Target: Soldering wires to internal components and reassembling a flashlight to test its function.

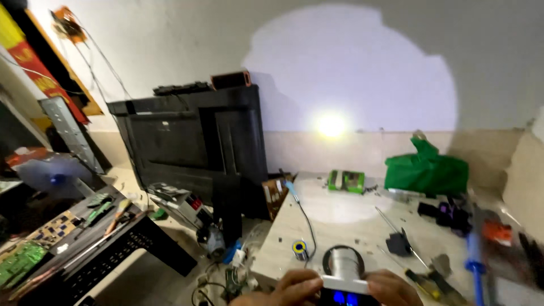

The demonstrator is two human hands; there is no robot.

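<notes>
Item, bottom centre of frame: white lamp unit [344, 283] with blue lights, clasped by left hand [297, 288] and right hand [391, 288], each grip closed on it, above bench [351, 218]; best held level, clear of solder spool [299, 248]

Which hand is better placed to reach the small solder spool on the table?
Probably the left hand. The solder spool sits just above it, left of the lamp both hands grip. The right hand would have to cross the lamp to get there.
</notes>
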